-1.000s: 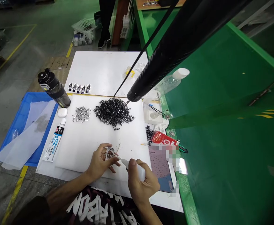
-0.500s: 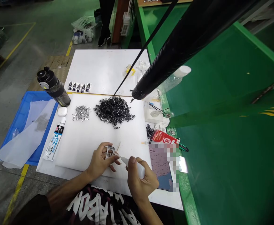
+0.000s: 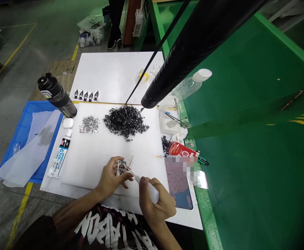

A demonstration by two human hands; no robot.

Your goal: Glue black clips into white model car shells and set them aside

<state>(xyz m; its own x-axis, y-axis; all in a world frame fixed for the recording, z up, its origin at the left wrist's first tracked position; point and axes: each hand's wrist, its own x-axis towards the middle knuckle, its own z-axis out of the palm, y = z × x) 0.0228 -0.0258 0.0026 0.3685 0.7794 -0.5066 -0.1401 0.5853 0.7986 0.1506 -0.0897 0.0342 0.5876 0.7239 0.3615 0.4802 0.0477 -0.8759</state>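
Note:
Between the thumb and fingers of my left hand [image 3: 110, 177] is a small shiny part [image 3: 121, 168], clear or silver with a dark middle. My right hand [image 3: 157, 201] is wrapped round a white squeeze bottle [image 3: 152, 193], its thin nozzle pointing left at that part. Whether the tip touches it I cannot tell. A thin stick [image 3: 131, 161] lies on the white pad [image 3: 84, 166] just beyond my hands. Farther back on the pad are a heap of small black parts [image 3: 124, 121] and a lesser pile of silver pieces [image 3: 89, 124].
Several finished-looking dark parts [image 3: 86, 95] stand in a row behind the pad. At left are a black drink bottle [image 3: 57, 95], a glue tube [image 3: 59, 158] and a blue tray [image 3: 10, 151]. A phone [image 3: 179, 185] and red box [image 3: 182, 150] lie right. A thick black pole [image 3: 183, 52] slants overhead.
The view has shifted slightly. The squeeze bottle in my right hand has tilted a little more steeply, its nozzle still by the small part. My left hand keeps the same hold.

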